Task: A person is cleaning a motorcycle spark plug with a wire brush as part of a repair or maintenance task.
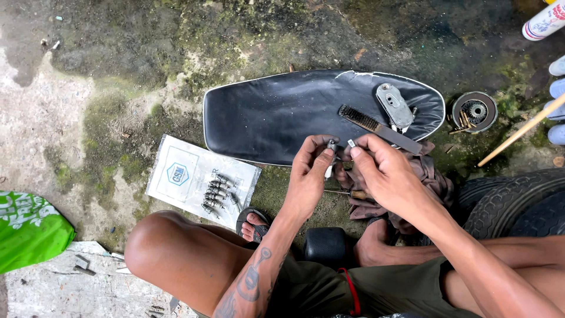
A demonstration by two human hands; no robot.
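A: Where are your hands?

B: Both raised over the near edge of the black seat [276,115], which lies flat on the mossy concrete ground [118,70]. Your left hand [309,176] pinches a small metal part [331,145] between thumb and fingertips; a pale stem shows below it. Your right hand [382,174] meets it from the other side, thumb and forefinger pressed on a tiny bright piece [351,143] just beside that part.

A: What lies under them?

B: A brownish rag [432,176] with a screwdriver [347,193] on it. On the seat, a wire brush [376,126] and a grey metal cover [395,106], touching at the far end.

A: To the sides?

B: Left of your knee, a white plastic bag [182,176] carries a row of small bolts [216,191]. Right of the seat, a round metal hub [474,111] with a few small pieces at its rim. A tyre [512,203] sits by your right leg, a wooden stick [521,131] slanting above it. Green bag [29,229] at far left.
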